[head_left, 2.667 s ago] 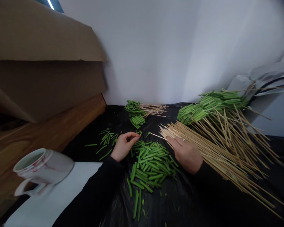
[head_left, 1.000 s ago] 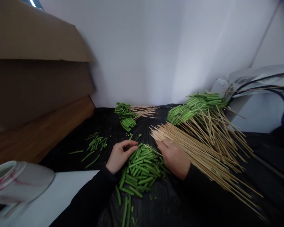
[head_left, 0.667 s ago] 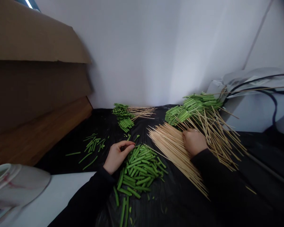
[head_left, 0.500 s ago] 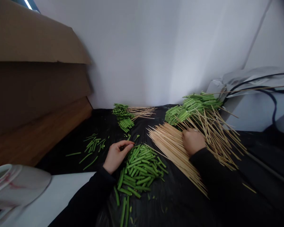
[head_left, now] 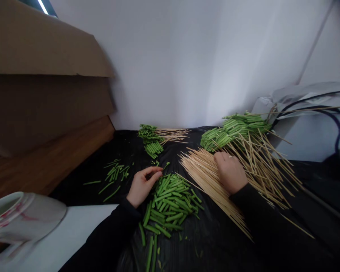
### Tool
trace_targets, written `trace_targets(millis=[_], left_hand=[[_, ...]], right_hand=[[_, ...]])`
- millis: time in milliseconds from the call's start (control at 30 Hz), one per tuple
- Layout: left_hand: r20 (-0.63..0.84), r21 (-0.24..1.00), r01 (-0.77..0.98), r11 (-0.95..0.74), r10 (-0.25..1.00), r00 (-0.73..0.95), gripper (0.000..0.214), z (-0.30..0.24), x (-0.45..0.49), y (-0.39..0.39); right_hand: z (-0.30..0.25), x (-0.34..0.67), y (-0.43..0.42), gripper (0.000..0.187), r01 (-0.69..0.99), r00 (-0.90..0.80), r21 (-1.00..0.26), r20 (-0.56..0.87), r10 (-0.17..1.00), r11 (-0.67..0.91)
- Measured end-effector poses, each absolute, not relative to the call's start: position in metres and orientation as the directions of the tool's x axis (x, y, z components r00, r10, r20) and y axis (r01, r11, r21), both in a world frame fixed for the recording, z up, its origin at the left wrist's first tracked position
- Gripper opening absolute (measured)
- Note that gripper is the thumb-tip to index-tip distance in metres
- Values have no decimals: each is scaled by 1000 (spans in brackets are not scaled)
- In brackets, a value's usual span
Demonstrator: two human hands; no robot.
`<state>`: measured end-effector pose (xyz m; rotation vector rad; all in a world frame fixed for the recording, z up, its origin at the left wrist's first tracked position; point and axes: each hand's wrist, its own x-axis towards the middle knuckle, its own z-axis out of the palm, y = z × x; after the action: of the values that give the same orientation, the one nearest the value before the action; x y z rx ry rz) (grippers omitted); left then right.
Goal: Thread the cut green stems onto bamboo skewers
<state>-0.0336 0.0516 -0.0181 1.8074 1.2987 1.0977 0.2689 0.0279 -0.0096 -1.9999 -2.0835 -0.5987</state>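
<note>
My left hand (head_left: 143, 183) rests at the left edge of a heap of cut green stalk pieces (head_left: 170, 202) on black plastic sheeting (head_left: 209, 245). Its thumb and forefinger are pinched together; what they hold is too small to make out. My right hand (head_left: 229, 172) lies knuckles up on a fan of bare bamboo skewers (head_left: 209, 177), fingers curled into the sticks. Whether it grips one is hidden. Behind it lies a pile of skewers loaded with green pieces (head_left: 238, 128).
A smaller bunch of loaded skewers (head_left: 153, 138) lies by the back wall. Loose green scraps (head_left: 113, 175) are scattered at the left. A white mug (head_left: 19, 219) stands on a white surface at the near left. Cardboard boxes (head_left: 45, 87) sit on a wooden ledge.
My right hand has moved from beside the green heap back and right onto the skewer fan. The left hand has stayed pinched at the heap's edge.
</note>
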Motion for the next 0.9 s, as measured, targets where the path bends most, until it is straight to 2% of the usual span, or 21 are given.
trace_targets(millis=[133, 167, 233, 333, 400, 500, 633, 733, 800, 867, 900], left_hand=[[412, 769, 451, -453, 891, 190, 61, -12, -33, 47], [454, 713, 488, -504, 862, 227, 63, -11, -33, 45], [505, 570, 551, -610, 788, 351, 50, -10, -33, 43], [497, 405, 563, -720, 691, 525, 23, -12, -32, 41], [495, 361, 571, -737, 670, 553, 22, -12, -32, 41], [573, 320, 635, -704, 677, 462, 22, -9, -36, 43], [676, 336, 715, -613, 686, 270, 20, -3, -45, 50], [670, 430, 722, -542, 727, 147, 20, -3, -50, 54], [638, 531, 691, -490, 768, 54, 20, -6, -51, 56], [593, 612, 648, -453, 805, 3, 22, -8, -50, 56], [576, 629, 634, -449, 817, 7, 23, -9, -49, 55]], right_hand=[[-6, 236, 16, 22, 908, -419, 231, 518, 746, 349], [-6, 229, 13, 23, 887, -459, 239, 539, 706, 394], [-7, 216, 8, 23, 849, -520, 258, 565, 641, 461], [-8, 208, 4, 22, 832, -541, 263, 581, 608, 489], [-8, 209, 3, 22, 828, -545, 262, 581, 605, 495], [-3, 220, 6, 25, 826, -548, 276, 600, 583, 491], [8, 247, 11, 26, 908, -414, 259, 663, 624, 328], [11, 273, 15, 22, 975, -208, 106, 741, 639, 194], [10, 286, 21, 34, 982, 39, -135, 826, 562, 131], [6, 292, 27, 54, 880, 259, -423, 808, 529, 215], [4, 291, 29, 56, 775, 348, -568, 750, 562, 279]])
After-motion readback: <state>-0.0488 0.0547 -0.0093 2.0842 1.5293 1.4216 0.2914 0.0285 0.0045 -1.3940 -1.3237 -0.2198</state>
